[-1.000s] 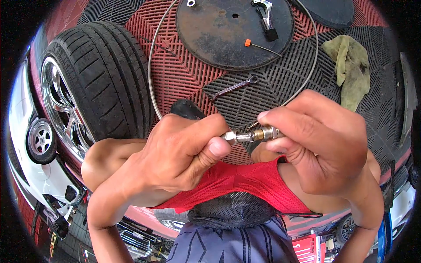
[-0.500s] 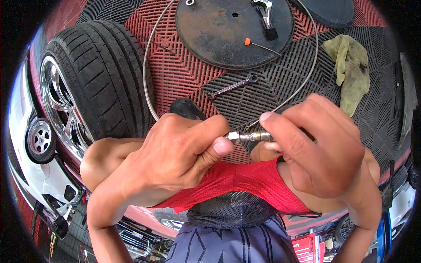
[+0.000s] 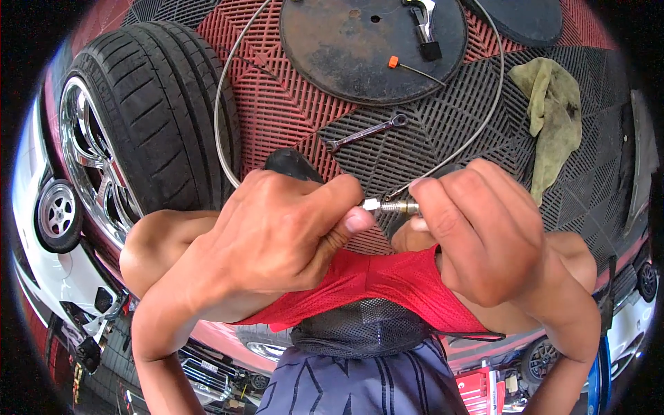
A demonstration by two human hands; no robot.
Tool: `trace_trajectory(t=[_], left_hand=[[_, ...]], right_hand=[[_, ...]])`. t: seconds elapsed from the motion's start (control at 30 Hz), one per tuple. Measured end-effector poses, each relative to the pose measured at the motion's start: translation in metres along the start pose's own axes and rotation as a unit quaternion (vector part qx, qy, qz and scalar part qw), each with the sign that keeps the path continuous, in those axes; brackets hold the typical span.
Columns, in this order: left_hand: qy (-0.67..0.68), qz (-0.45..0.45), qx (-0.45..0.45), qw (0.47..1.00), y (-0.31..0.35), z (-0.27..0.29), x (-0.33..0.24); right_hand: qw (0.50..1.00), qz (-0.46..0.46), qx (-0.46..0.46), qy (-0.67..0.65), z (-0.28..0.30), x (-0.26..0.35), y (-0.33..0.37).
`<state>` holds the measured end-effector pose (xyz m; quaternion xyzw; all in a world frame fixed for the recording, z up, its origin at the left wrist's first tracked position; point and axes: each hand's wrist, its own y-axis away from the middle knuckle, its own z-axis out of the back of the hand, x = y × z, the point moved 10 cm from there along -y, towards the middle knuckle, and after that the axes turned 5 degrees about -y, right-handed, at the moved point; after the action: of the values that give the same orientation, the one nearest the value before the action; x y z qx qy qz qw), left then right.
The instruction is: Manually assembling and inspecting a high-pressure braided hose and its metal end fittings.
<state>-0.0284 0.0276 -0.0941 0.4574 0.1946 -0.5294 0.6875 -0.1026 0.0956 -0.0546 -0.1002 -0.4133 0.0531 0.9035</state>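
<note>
Head view, looking down: both hands are meeting in the middle of the frame over a small threaded metal fitting (image 3: pixel 391 205). The left hand (image 3: pixel 277 235) is curling closed, its thumb and forefinger pinching the fitting's pale left tip. The right hand (image 3: pixel 477 228) is also closing, its fingertips gripping the fitting's right end, where a thin braided steel hose (image 3: pixel 228 104) is joining it. The hose is looping away over the red and black grid floor tiles (image 3: pixel 277 117), arching around a dark round metal disc (image 3: pixel 360 41) and back down past a tyre on a chrome wheel (image 3: pixel 138 131) standing at the left. A small wrench (image 3: pixel 366 131) is lying on the tiles just beyond the hands, and a crumpled olive rag (image 3: pixel 553 111) is resting at the right.
</note>
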Motion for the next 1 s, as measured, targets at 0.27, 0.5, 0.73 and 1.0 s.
trace_trajectory(t=[0.27,0.5,0.73,1.0], left_hand=[[-0.044,-0.028,-0.019,0.998,0.001,-0.003,-0.004],[-0.029,-0.001,-0.004,1.0,0.001,-0.008,-0.003],[-0.105,-0.059,-0.014,0.993,0.005,-0.015,-0.007],[-0.134,-0.093,0.035,0.986,0.007,-0.031,-0.01]], right_hand=[[0.996,-0.054,-0.002,-0.077,-0.007,-0.011,0.004],[0.991,-0.084,-0.001,-0.108,-0.013,-0.015,0.011],[0.963,-0.162,0.047,-0.209,-0.025,-0.024,0.017],[0.918,-0.219,0.118,-0.309,-0.046,-0.032,0.027]])
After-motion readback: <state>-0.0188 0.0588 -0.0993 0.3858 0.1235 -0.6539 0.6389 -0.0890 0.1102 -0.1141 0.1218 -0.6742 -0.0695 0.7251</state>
